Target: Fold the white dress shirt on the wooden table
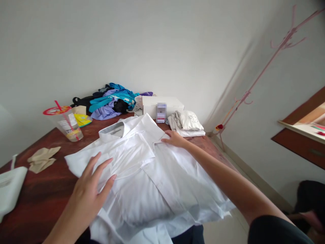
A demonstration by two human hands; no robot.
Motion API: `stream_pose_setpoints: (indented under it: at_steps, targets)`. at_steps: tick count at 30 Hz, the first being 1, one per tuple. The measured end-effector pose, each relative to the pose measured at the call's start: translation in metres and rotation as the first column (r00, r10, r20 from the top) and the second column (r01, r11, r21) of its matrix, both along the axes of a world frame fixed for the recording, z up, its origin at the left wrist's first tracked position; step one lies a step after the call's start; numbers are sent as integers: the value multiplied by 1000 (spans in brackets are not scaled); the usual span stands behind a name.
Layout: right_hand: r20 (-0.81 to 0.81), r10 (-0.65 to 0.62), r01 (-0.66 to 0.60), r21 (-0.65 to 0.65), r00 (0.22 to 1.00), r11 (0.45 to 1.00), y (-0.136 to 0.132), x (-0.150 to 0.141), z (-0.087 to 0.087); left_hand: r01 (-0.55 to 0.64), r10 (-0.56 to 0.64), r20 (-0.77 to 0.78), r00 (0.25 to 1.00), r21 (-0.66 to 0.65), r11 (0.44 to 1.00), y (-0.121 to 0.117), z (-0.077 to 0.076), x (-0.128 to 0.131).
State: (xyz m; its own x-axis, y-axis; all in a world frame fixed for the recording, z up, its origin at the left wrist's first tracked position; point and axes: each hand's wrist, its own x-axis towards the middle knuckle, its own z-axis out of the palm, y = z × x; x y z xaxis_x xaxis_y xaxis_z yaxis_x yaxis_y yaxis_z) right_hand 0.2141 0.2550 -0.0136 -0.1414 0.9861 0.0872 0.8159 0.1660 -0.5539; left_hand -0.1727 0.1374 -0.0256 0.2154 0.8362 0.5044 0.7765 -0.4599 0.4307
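Observation:
A white collared shirt (142, 176) lies spread across the dark wooden table (45, 189), collar toward the wall. My left hand (92, 183) rests flat on the folded-in sleeve part at the shirt's left side, fingers stretched out and apart. My right hand (174, 138) reaches across to the far right shoulder of the shirt and presses on the cloth there; its fingers lie low on the fabric and I cannot make out whether they pinch it.
A plastic cup with a red straw (66, 126) stands at the back left. Behind it lies a heap of blue, purple and black clothes (111, 101), a white box (162, 105) and a folded pale garment (188, 124). Beige cloth (43, 158) lies left. A pink coat stand (266, 67) is in the corner.

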Motion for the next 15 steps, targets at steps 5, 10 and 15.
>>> stream_pose_setpoints:
  at_steps: [5,10,15]
  targets:
    - [-223,-20,-21,-182,975,983,-65,46,-2,356,-370,-161,915,-110,928,38,46,65]
    - [-189,-108,85,-127,976,988,-120,80,-6,558,-595,-335,731,-208,803,108,53,146]
    - [-149,-158,125,-207,976,970,-177,116,-5,680,-699,-472,538,-248,690,179,36,198]
